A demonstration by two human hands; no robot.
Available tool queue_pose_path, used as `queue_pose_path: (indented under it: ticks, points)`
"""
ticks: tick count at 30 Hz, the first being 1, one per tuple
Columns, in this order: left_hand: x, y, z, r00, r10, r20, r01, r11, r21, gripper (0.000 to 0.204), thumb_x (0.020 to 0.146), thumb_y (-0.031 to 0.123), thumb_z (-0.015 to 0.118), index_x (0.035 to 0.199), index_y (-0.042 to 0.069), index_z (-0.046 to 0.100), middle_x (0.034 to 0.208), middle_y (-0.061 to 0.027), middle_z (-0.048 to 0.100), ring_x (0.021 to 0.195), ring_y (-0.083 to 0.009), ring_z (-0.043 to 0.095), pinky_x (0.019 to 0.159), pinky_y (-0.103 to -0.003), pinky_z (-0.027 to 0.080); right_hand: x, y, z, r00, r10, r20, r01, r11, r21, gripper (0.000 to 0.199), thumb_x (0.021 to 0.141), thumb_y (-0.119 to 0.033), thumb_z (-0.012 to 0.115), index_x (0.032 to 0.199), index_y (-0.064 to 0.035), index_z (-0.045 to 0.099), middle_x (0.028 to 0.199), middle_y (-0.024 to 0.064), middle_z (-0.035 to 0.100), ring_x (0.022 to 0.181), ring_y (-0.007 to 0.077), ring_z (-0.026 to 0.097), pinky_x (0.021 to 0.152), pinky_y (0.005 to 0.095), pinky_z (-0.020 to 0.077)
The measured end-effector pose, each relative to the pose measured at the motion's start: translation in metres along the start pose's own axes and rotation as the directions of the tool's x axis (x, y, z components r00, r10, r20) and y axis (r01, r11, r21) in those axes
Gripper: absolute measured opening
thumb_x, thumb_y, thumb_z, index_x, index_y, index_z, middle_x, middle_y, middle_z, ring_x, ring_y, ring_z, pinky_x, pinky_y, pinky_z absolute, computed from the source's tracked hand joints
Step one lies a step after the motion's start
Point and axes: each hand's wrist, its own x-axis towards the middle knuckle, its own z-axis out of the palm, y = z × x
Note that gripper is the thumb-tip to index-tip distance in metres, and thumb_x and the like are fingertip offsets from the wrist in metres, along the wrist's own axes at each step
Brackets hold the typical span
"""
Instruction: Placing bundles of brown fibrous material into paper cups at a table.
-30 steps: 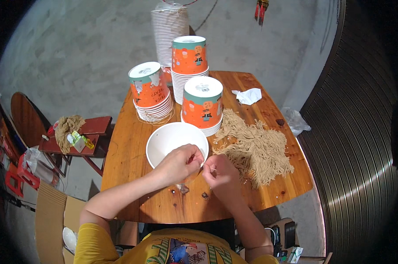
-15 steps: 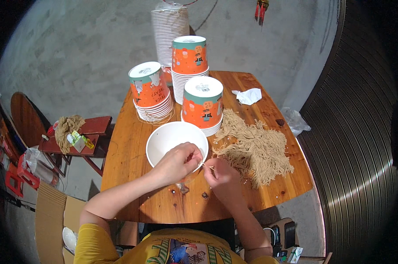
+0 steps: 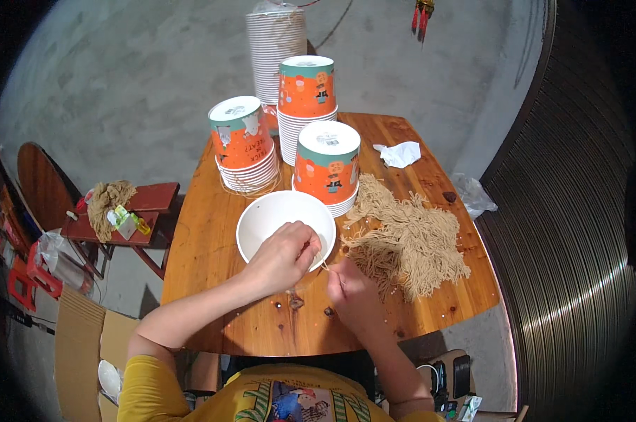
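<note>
Both hands have drawn closer together at the near rim of the white bowl point(image 3: 284, 221) since a second ago. The left hand point(image 3: 283, 254) rests over that rim, its fingers pinched on a thin strand of noodle point(image 3: 323, 264). The right hand point(image 3: 353, 292) is loosely curled just beside it on the wooden table point(image 3: 205, 246); whether it grips the strand cannot be told. A pile of dry noodles point(image 3: 406, 239) lies right of the bowl, before three stacks of orange paper tubs point(image 3: 326, 165).

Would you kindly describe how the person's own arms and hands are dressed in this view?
Both hands, the left hand and the right hand, are bare, with no gloves, rings or watch visible. The forearms are uncovered too. A yellow short sleeve covers the left upper arm, part of a yellow printed shirt.
</note>
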Motion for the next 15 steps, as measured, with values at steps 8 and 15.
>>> queue_pose_path:
  ticks: [8, 15]
  points:
    - [-0.001, -0.003, -0.002, 0.999, -0.009, -0.042, 0.015, 0.989, 0.145, 0.013, 0.091, 0.012, 0.054, 0.086, 0.000, 0.054, 0.082, -0.0164, 0.057, 0.086, -0.0336, 0.055, 0.076, -0.043, 0.045, 0.000, -0.010, -0.006, 0.960, 0.228, 0.163, -0.243, 0.967, 0.077, 0.014, 0.091, -0.015, 0.051, 0.091, -0.0017, 0.055, 0.083, 0.0195, 0.061, 0.079, 0.0359, 0.062, 0.069, 0.0440, 0.0497]
    - [-0.024, 0.007, -0.020, 0.997, -0.051, 0.055, 0.046, 0.995, 0.091, 0.023, 0.091, 0.025, 0.060, 0.090, 0.003, 0.052, 0.072, -0.0144, 0.060, 0.069, -0.0350, 0.061, 0.061, -0.043, 0.048, 0.039, -0.027, -0.044, 0.986, 0.000, 0.167, -0.026, 0.988, 0.152, 0.008, 0.089, -0.011, 0.057, 0.093, -0.0044, 0.057, 0.083, 0.0124, 0.058, 0.079, 0.0280, 0.061, 0.066, 0.0370, 0.0483]
